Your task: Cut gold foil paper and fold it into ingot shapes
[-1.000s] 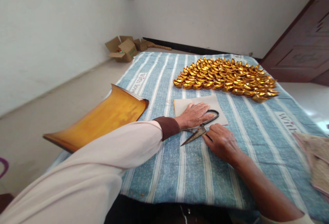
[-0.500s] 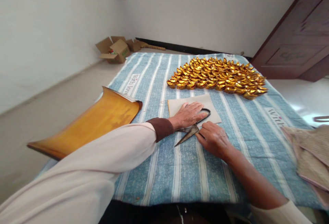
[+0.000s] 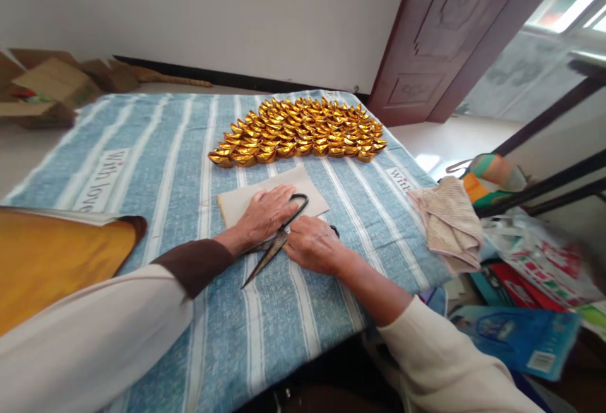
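Observation:
A pale grey square stack of paper (image 3: pixel 303 185), orange along its left edge, lies on the striped cloth. My left hand (image 3: pixel 267 214) rests flat over it, fingers stretched out. Old dark metal scissors (image 3: pixel 274 250) have their blades spread towards me, one blade partly behind my left wrist. One black handle loop rises beside my left thumb. My right hand (image 3: pixel 313 244) is closed around the other handle, whose black end pokes out past the knuckles. Behind the paper stand many folded gold foil ingots (image 3: pixel 298 132) in tight rows.
A large golden sheet (image 3: pixel 57 261) curves over the table's left side. The blue-and-white cloth (image 3: pixel 137 148) covers the table. A beige towel (image 3: pixel 452 223) hangs at the right edge, near bags and a blue package (image 3: pixel 516 337). Cardboard boxes (image 3: pixel 57 84) sit back left; a brown door (image 3: pixel 426 53) stands back right.
The view has swung to the right, bringing the items beside the table into sight. Both hands and the scissors keep nearly the same places relative to the paper.

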Demonstrator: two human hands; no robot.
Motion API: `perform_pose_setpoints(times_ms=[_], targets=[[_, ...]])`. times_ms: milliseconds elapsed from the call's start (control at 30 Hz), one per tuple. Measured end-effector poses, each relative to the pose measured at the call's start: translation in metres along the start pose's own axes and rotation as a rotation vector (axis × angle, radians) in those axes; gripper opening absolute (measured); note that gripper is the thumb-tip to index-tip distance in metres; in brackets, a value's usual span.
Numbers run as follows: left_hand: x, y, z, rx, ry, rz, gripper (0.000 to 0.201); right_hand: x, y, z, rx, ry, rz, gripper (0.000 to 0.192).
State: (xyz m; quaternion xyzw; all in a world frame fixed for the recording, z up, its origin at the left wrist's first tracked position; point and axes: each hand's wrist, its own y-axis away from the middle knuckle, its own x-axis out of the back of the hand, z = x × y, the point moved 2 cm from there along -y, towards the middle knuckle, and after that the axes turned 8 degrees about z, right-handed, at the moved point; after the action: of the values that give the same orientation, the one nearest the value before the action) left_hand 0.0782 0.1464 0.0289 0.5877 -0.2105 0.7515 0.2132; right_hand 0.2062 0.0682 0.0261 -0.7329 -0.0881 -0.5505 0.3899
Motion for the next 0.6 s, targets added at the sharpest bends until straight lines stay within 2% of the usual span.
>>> perform_pose_setpoints(times_ms=[600], targets=[[0.001,-0.0055,-0.0027,0.01,0.01,-0.026,0.054,0.0053,-0.0002,0.0018,-0.065,-0.046,-0.046,0.027]])
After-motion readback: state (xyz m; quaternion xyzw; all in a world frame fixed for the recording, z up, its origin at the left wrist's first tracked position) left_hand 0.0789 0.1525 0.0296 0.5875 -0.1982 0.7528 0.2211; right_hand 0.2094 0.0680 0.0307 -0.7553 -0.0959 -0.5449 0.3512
